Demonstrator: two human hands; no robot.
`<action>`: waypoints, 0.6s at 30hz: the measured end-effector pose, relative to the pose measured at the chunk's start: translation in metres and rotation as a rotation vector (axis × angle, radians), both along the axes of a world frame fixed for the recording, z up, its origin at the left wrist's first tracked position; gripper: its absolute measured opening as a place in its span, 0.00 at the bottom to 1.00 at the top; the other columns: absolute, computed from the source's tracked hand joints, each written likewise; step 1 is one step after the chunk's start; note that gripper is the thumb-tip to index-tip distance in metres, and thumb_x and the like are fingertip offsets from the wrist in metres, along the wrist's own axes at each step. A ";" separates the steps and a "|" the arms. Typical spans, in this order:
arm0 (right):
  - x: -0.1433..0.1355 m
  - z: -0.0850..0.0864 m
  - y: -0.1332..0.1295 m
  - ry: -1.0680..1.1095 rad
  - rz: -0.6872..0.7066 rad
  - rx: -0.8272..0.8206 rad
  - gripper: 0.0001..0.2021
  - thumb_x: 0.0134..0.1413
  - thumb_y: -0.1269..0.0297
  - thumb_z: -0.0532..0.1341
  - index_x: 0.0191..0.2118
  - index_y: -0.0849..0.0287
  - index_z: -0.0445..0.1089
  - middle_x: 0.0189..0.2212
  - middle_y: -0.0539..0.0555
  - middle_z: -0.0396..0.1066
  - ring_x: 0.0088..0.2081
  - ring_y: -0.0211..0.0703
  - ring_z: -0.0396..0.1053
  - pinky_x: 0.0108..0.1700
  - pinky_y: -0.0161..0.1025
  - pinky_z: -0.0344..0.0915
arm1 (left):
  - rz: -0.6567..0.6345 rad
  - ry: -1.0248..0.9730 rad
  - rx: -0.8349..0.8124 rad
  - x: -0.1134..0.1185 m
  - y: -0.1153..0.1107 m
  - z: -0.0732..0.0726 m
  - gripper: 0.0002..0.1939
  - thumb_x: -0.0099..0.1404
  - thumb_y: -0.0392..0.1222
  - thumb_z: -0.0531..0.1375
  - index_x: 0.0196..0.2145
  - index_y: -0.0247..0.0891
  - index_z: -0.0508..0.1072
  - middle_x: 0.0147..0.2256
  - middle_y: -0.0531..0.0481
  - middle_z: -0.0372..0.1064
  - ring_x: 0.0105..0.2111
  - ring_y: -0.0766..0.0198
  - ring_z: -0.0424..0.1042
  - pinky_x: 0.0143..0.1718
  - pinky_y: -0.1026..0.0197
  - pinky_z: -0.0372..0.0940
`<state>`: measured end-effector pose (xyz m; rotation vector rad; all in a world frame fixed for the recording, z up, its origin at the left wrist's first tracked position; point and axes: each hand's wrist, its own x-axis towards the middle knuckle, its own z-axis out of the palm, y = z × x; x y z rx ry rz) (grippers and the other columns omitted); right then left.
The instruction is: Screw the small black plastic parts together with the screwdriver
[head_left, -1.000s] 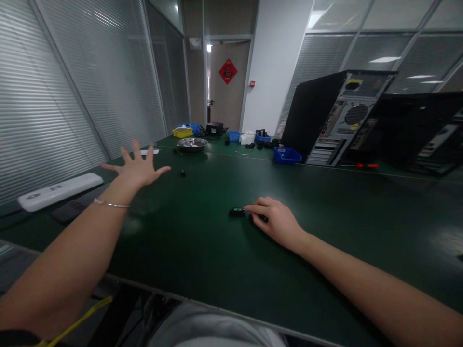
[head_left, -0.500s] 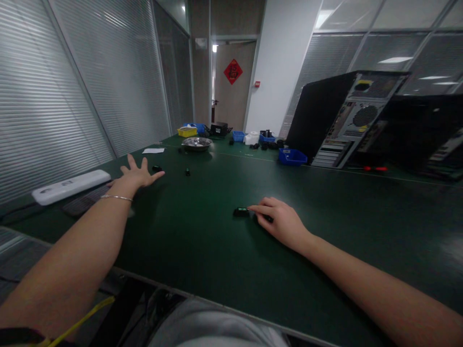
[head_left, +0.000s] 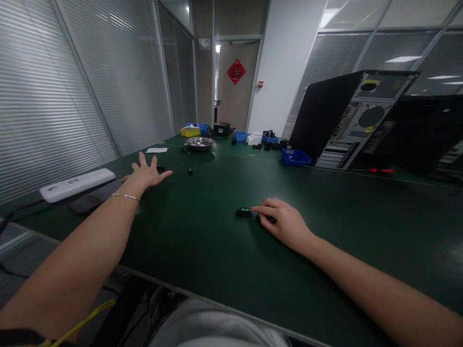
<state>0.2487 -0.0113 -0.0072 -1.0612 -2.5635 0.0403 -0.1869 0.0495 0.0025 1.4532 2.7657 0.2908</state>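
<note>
My left hand (head_left: 146, 174) reaches out over the left side of the green table, fingers spread, holding nothing. Just beyond it lies a small black part (head_left: 160, 167), partly behind the fingers. Another small black piece (head_left: 190, 171) sits a little further right. On the table nearer me, my right hand (head_left: 280, 218) is curled with its fingers closed around a small black part (head_left: 269, 219), mostly covered by the hand. The index fingertip meets the end of a small black block (head_left: 243, 212) with a pale green top; whether it touches cannot be told.
A white power strip (head_left: 77, 185) and a dark keyboard (head_left: 92, 198) lie at left. At the back are a metal bowl (head_left: 199, 144), a yellow bin (head_left: 190, 131) and several blue bins (head_left: 295, 158). A computer tower (head_left: 325, 115) stands at right.
My left hand has shifted slightly right, closer to the small black part beyond it. The right hand keeps its grip and place. The whole view has swung a little.
</note>
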 end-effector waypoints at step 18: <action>0.000 0.000 0.001 -0.018 -0.008 -0.006 0.14 0.60 0.67 0.55 0.48 0.52 0.73 0.38 0.54 0.70 0.38 0.44 0.67 0.38 0.39 0.64 | -0.906 0.125 0.392 0.133 -0.034 0.040 0.24 0.71 0.54 0.45 0.45 0.35 0.73 0.44 0.42 0.70 0.45 0.54 0.67 0.48 0.53 0.60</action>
